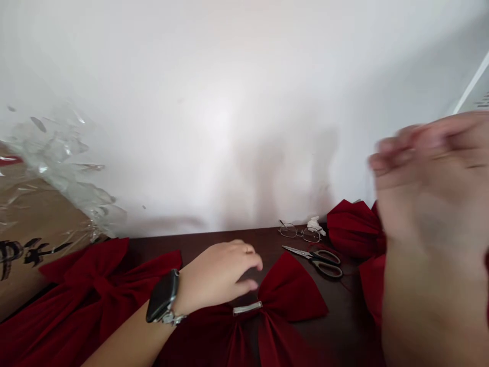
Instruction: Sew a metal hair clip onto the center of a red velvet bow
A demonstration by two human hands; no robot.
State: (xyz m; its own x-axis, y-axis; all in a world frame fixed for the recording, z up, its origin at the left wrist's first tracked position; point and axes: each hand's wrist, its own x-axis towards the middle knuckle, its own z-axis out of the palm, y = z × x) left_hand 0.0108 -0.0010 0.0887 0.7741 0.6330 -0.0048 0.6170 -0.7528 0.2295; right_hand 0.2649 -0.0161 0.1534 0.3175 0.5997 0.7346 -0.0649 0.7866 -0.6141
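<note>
The left hand (219, 270) is held over the dark table (267, 244), its thumb and fingers parted with nothing gripped. The right hand (431, 163) is raised well apart at the right, fingers bunched and blurred, so whether anything is pinched cannot be told. Near the left hand, the red bow (292, 290) is laid with its metal clip (247, 308) turned up, and scissors (314, 257) are placed just beyond.
</note>
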